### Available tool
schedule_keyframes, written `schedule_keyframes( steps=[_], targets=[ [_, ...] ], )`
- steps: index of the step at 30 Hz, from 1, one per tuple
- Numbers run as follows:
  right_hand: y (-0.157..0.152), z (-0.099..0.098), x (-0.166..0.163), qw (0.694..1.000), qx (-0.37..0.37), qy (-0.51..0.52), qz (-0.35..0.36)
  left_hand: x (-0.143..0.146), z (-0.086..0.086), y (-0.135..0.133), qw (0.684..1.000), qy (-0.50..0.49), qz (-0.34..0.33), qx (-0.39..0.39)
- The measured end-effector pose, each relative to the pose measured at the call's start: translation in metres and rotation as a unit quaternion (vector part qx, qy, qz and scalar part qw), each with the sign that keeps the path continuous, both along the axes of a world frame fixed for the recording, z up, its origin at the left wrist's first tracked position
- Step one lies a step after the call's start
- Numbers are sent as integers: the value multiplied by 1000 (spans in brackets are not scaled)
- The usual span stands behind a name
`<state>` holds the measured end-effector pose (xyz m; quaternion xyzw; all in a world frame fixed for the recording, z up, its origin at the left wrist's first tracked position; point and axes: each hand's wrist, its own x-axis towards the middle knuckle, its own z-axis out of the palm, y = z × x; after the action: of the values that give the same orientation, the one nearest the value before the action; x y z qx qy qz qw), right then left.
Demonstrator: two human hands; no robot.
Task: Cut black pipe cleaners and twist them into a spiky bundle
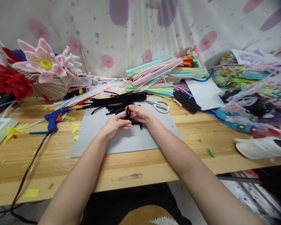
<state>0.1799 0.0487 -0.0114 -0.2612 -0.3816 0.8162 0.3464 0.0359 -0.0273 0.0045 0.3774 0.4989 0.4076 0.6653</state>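
Both my hands meet over a grey cutting mat [121, 140] on the wooden table [154, 165]. My left hand [115, 125] and my right hand [137, 113] are closed, pinching a small bent piece of black pipe cleaner [130, 120] between their fingertips. Just beyond them lies a loose pile of black pipe cleaners [117, 101]. White-handled scissors [160, 106] lie to the right of the pile.
A blue glue gun [55, 118] with a black cord lies left of the mat. Pink and red pipe-cleaner flowers [42, 61] stand at the far left. Stacks of coloured pipe cleaners [154, 75], a black phone [186, 102], white paper [203, 92] and craft clutter fill the right.
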Motion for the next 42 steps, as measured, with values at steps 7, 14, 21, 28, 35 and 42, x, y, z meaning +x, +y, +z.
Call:
schedule_keyframes(
  steps=[7, 14, 21, 28, 35, 42],
  targets=[
    [-2, 7, -1, 999, -22, 17, -33, 2, -1, -1, 1000, 27, 6, -1],
    [-1, 11, 1, 999, 18, 8, -47, 1, -2, -1, 999, 39, -5, 12],
    [2, 17, 6, 987, 115, -66, -88, -2, 0, 2, 997, 56, 15, 48],
    [11, 20, 37, 909, 306, -284, 9, -20, -8, 11, 928, 296, 117, 191],
    [19, 7, 35, 809, 381, -424, -140, -34, -15, 20, 744, 613, 140, 228],
    [21, -4, 29, 723, 427, -486, -243, -36, -22, 26, 731, 644, 109, 197]
  ],
)
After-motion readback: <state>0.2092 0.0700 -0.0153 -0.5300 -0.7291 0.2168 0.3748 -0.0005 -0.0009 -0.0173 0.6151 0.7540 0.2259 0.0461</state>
